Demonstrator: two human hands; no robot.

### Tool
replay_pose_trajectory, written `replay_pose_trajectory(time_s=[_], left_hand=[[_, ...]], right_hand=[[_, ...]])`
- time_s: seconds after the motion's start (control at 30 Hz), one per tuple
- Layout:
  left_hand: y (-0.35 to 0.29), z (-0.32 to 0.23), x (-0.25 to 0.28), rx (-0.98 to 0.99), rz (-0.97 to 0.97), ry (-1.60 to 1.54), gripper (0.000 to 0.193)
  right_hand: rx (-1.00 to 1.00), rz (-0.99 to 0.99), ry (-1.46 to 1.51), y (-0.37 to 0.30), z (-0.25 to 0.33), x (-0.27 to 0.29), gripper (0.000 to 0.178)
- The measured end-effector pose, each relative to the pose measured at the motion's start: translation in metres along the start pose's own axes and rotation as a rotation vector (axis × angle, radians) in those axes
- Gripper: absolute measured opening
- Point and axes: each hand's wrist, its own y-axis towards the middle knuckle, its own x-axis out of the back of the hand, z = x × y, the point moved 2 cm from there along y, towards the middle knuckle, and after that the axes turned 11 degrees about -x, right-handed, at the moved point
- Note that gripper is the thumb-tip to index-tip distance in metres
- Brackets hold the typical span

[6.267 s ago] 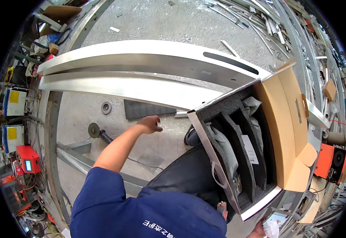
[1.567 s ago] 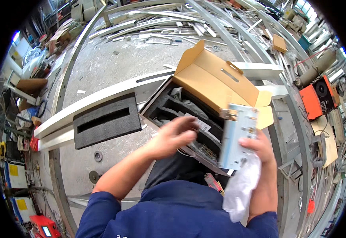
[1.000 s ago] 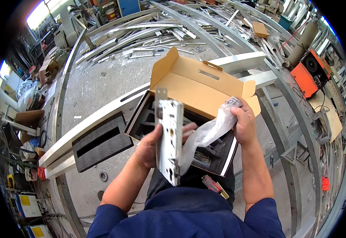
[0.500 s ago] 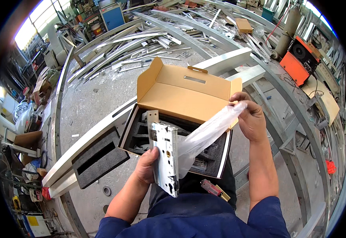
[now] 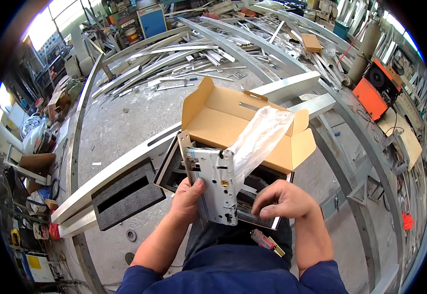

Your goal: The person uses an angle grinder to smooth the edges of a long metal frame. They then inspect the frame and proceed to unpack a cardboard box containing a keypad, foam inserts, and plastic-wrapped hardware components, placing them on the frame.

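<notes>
In my left hand (image 5: 188, 200) is a silver mortise lock (image 5: 216, 181) with a long faceplate, held upright with the thumb across its side. An open cardboard box (image 5: 223, 110) sits behind and below it, its brown lid folded back and dark foam inside. Against the lid rests a clear plastic sleeve (image 5: 262, 134), its lower end beside the lock. My right hand (image 5: 287, 200) hovers over the box's right front part, fingers loosely bent, a gap between thumb and forefinger, nothing visible in it. The lock and my hands hide part of the box's contents.
A dark foam pad (image 5: 125, 196) with a slot lies on the metal beams (image 5: 110, 181) left of the box. A red tool (image 5: 266, 241) lies near my lap. Aluminium offcuts (image 5: 174, 61) litter the floor ahead; an orange machine (image 5: 372, 93) stands at right.
My right hand has let go of the plastic sleeve, which now leans on the lid, and has come down toward the box's front. The lock, still in my left hand, has turned its side more toward view.
</notes>
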Motion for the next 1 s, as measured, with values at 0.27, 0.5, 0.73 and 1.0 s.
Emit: replay_pose_trajectory(time_s=[0.27, 0.5, 0.73, 1.0], left_hand=[[0.03, -0.028, -0.038, -0.009, 0.346, 0.556, 0.032], [0.045, -0.079, -0.038, -0.131, 0.33, 0.696, 0.076], [0.033, -0.123, 0.015, 0.23, 0.35, 0.886, 0.017], [0.029, -0.136, 0.041, 0.177, 0.249, 1.161, 0.03]], right_hand=[[-0.059, -0.29, -0.548, -0.002, 0.113, 0.001, 0.039], [0.035, -0.59, 0.106, -0.041, 0.065, 0.011, 0.038], [0.437, -1.013, 0.606, -0.134, 0.011, 0.068, 0.039], [0.173, -0.799, 0.828, -0.112, -0.033, 0.067, 0.03]])
